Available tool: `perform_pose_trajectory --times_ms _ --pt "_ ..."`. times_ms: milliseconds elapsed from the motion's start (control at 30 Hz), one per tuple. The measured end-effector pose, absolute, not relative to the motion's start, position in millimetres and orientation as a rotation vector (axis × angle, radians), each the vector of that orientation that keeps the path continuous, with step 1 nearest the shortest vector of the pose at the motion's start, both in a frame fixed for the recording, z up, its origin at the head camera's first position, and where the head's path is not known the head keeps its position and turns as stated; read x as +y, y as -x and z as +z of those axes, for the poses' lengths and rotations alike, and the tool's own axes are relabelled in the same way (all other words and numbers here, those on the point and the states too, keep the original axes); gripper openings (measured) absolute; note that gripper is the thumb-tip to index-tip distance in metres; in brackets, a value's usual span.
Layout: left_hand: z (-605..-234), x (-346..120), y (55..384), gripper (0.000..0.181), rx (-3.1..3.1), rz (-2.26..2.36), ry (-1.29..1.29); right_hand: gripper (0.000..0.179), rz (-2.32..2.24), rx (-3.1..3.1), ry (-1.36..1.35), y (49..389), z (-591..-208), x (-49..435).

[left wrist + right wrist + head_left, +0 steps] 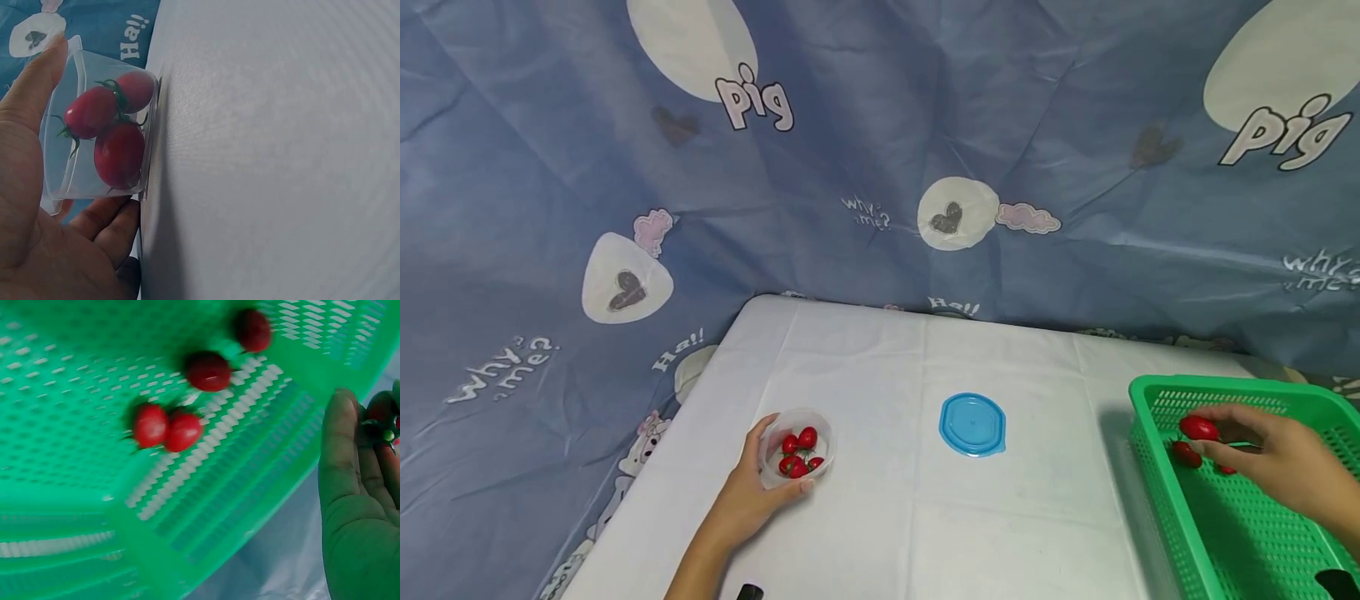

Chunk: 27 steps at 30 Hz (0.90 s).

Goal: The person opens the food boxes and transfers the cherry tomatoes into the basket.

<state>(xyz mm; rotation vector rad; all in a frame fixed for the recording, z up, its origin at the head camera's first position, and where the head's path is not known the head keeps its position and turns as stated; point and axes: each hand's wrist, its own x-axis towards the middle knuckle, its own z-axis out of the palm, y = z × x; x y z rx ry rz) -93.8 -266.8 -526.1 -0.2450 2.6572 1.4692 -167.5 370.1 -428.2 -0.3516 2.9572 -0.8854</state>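
Note:
My left hand (751, 493) grips a small clear plastic container (825, 427), thumb on one side and fingers round the other. Inside lie several red cherry tomatoes (798, 469) with green stems. In the left wrist view the container (61, 172) stands upright on the white cloth, tomatoes (119, 153) showing through its wall. At far right, my right hand (1281, 457) pinches a cherry tomato (1198, 428) over the green basket (1180, 521). That hand (359, 481) is at the right wrist view's edge, the tomato partly hidden by fingers. Several loose tomatoes (208, 372) lie in the basket.
A blue lid (972, 425) lies flat on the white-covered table (880, 517), between the container and the basket. Behind the table and at its left hangs a blue printed cloth (835, 125). The basket has raised, perforated walls.

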Motion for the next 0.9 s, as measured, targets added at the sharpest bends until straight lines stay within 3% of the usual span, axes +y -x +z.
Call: perform_pose_trajectory --times_ms 900 --pt "-526.7 -267.0 95.8 0.115 2.650 1.441 0.270 0.048 -0.530 2.871 0.193 175.8 -478.1 409.9"
